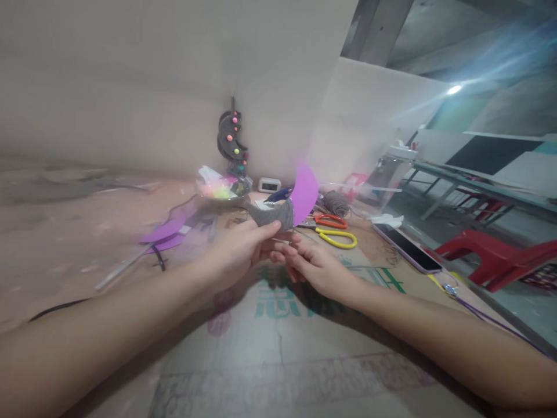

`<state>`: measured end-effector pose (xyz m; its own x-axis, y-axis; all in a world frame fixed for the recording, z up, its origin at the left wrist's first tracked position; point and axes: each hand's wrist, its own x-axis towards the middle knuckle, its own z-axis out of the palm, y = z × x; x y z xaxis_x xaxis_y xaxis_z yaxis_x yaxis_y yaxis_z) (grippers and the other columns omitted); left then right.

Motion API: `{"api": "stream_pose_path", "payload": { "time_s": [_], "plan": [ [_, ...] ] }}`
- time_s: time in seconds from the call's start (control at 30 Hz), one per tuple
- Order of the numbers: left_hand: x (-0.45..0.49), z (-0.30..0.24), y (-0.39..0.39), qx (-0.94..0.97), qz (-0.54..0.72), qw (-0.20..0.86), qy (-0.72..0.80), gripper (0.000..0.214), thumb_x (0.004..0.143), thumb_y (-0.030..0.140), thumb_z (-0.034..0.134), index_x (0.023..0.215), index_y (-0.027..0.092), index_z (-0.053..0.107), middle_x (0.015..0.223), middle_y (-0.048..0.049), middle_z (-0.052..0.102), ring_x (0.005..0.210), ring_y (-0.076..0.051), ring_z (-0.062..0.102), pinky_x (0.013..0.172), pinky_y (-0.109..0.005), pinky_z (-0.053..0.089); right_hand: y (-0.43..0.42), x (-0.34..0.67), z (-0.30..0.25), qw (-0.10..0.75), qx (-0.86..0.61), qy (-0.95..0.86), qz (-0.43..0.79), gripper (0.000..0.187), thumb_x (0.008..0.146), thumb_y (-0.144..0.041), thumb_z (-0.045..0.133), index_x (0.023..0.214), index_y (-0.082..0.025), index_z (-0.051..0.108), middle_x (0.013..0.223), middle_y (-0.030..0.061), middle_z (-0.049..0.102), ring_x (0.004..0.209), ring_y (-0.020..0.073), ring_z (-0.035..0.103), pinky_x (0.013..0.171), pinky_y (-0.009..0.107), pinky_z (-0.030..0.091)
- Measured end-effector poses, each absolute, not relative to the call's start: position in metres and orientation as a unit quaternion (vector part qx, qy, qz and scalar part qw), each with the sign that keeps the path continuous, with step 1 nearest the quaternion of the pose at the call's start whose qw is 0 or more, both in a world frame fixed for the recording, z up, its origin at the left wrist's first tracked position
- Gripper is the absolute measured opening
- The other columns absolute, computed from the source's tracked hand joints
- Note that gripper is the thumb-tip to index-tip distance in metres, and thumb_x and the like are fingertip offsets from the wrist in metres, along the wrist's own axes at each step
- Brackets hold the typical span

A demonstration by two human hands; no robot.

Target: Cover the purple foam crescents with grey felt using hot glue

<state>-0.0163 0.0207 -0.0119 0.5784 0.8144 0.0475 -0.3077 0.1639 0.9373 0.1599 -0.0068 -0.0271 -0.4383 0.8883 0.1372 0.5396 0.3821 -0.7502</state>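
Note:
My left hand (237,249) pinches the grey, yarn-wrapped end of a purple crescent-shaped foam piece (302,194), held a little above the cardboard-covered table (270,342). My right hand (311,264) is closed just beside it, fingertips meeting the left hand's under the wrapped part (272,215). What the right fingers hold is too small to make out. A finished dark crescent with coloured dots (230,136) stands at the back against the wall.
Scissors with orange handles (331,220) and yellow handles (337,237) lie right of the hands. A ball of grey yarn (336,202), a phone (407,247), purple foam scraps (167,232), a bowl of coloured bits (221,187) and a red plastic chair (496,261) are nearby.

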Motion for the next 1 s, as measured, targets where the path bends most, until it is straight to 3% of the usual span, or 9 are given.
{"api": "stream_pose_path", "payload": {
  "time_s": [0.2, 0.43, 0.73, 1.0],
  "plan": [
    [-0.020, -0.020, 0.029, 0.570, 0.432, 0.608, 0.346, 0.019, 0.082, 0.032, 0.056, 0.085, 0.014, 0.058, 0.080, -0.0058, 0.068, 0.070, -0.015, 0.064, 0.069, -0.029, 0.051, -0.009, 0.168, -0.012, 0.232, -0.435, -0.865, 0.093, 0.020, 0.092, -0.027, 0.047, 0.091, -0.020, 0.066, 0.079, 0.0007, 0.065, 0.068, 0.0122, 0.055, 0.063, 0.024, 0.039],
    [-0.028, -0.019, 0.037, 0.727, 0.325, 0.446, 0.410, 0.017, 0.078, 0.030, 0.053, 0.073, 0.016, 0.059, 0.071, -0.0034, 0.067, 0.058, -0.014, 0.060, 0.054, -0.026, 0.045, -0.023, 0.175, 0.025, 0.214, -0.428, -0.873, -0.096, 0.020, 0.091, -0.027, 0.051, 0.083, -0.019, 0.068, 0.074, 0.0007, 0.069, 0.067, 0.0114, 0.058, 0.061, 0.022, 0.036],
    [-0.027, -0.020, 0.035, 0.756, 0.286, 0.436, 0.396, 0.012, 0.075, 0.028, 0.051, 0.074, 0.018, 0.058, 0.067, -0.0023, 0.066, 0.058, -0.016, 0.060, 0.052, -0.026, 0.043, -0.012, 0.187, 0.030, 0.266, -0.437, -0.853, -0.108, 0.020, 0.090, -0.030, 0.052, 0.084, -0.020, 0.069, 0.077, 0.0011, 0.070, 0.068, 0.0117, 0.060, 0.061, 0.023, 0.039],
    [-0.035, -0.001, 0.038, 0.760, 0.292, 0.441, 0.378, 0.011, 0.073, 0.027, 0.054, 0.077, 0.018, 0.058, 0.066, -0.0033, 0.067, 0.057, -0.017, 0.061, 0.055, -0.028, 0.046, 0.006, 0.211, 0.043, 0.254, -0.472, -0.843, -0.042, 0.017, 0.087, -0.025, 0.053, 0.088, -0.021, 0.070, 0.085, 0.0041, 0.070, 0.076, 0.0163, 0.061, 0.064, 0.027, 0.043]
  ]
}}
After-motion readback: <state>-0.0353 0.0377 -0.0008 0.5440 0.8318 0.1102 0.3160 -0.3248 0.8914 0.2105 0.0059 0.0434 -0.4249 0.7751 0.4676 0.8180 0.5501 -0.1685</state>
